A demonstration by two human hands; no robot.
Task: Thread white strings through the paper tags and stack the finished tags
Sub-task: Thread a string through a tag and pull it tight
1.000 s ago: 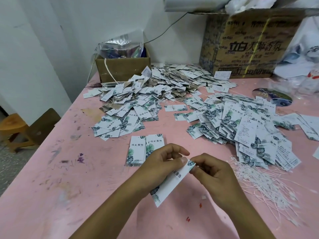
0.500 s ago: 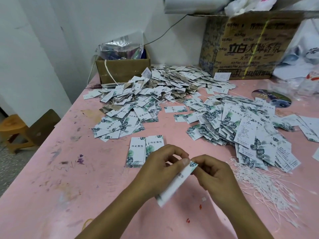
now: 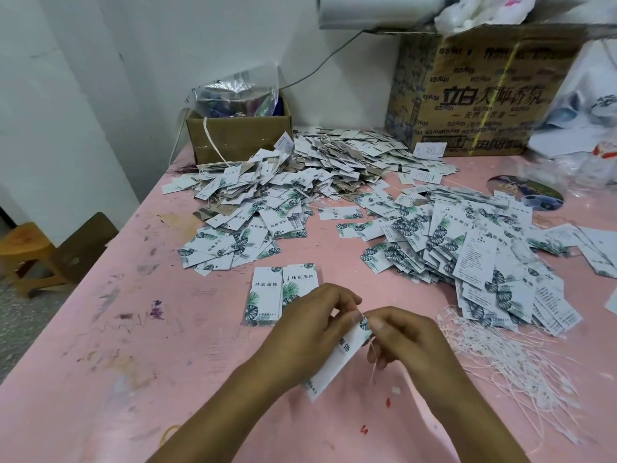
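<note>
My left hand point(image 3: 307, 332) grips a white paper tag point(image 3: 337, 359) with a leaf print, held tilted above the pink table point(image 3: 117, 329). My right hand point(image 3: 407, 339) pinches a white string point(image 3: 374, 362) at the tag's top corner; the string's end hangs down below my fingers. Two neat stacks of tags point(image 3: 280, 292) lie just beyond my left hand. A loose bundle of white strings point(image 3: 507, 359) lies to the right of my right hand. A large heap of loose tags point(image 3: 474, 248) spreads at the right.
Another heap of tags point(image 3: 267, 202) fills the table's middle and back. A small open cardboard box point(image 3: 237, 135) and a big printed carton point(image 3: 477, 91) stand against the wall. Plastic bags point(image 3: 581, 128) lie at far right. A wooden stool point(image 3: 30, 252) stands left of the table.
The tag has swung more upright in my left hand, and a string now hangs from my right fingers at the tag's top corner.
</note>
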